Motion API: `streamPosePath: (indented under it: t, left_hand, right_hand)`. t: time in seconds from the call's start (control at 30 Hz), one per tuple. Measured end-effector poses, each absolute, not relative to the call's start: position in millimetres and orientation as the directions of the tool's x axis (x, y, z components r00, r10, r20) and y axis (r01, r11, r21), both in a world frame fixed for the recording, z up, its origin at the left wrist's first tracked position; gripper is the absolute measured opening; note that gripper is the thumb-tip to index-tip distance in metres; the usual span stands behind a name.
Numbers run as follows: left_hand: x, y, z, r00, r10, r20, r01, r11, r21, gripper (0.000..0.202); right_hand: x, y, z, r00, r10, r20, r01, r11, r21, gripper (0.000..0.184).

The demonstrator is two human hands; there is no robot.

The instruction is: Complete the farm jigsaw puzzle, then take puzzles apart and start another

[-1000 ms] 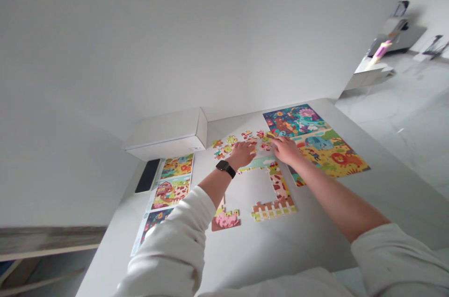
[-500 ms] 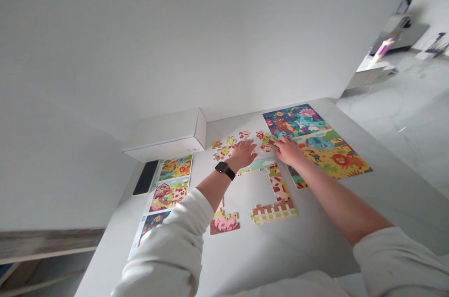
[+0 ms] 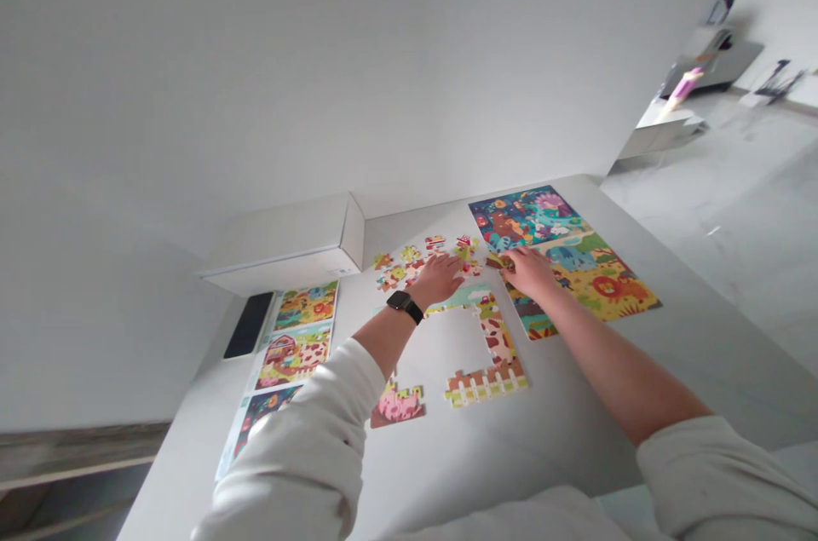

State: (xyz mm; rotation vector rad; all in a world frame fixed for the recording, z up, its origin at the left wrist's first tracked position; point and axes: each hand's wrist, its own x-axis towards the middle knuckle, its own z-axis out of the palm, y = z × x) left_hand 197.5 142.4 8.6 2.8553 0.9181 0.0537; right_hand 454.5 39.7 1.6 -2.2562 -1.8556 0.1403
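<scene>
My left hand [image 3: 440, 279], wearing a black watch [image 3: 405, 304] on its wrist, lies with fingers stretched out over the loose puzzle pieces [image 3: 409, 253]. Its fingertips cover some of them. My right hand [image 3: 529, 272] pinches a brown and green puzzle piece [image 3: 496, 261] just right of the loose pieces, close to the finished animal puzzles. Below both hands is a partly joined farm puzzle [image 3: 496, 335], a frame with a cow, a white fence and an open middle. Its pig corner [image 3: 397, 405] sits at the lower left, with a gap before the fence part.
Two finished puzzles, a night forest [image 3: 525, 213] and a savanna [image 3: 588, 273], lie at the right. A picture sheet [image 3: 290, 358] and a dark phone [image 3: 249, 325] are at the left. A white box [image 3: 287, 238] stands against the wall.
My right hand has drawn a brown and green piece slightly away from the loose pieces. My left hand stays over the pile. The whole view has shifted a little.
</scene>
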Motion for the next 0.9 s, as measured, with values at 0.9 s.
streamPosePath:
  t: [0.9]
  left_hand:
    - [-13, 26, 42, 0.243, 0.928, 0.283, 0.563, -0.372, 0.738, 0.040]
  right_hand:
    - [426, 26, 25, 0.286, 0.954, 0.089, 0.335, -0.012, -0.942, 0.045]
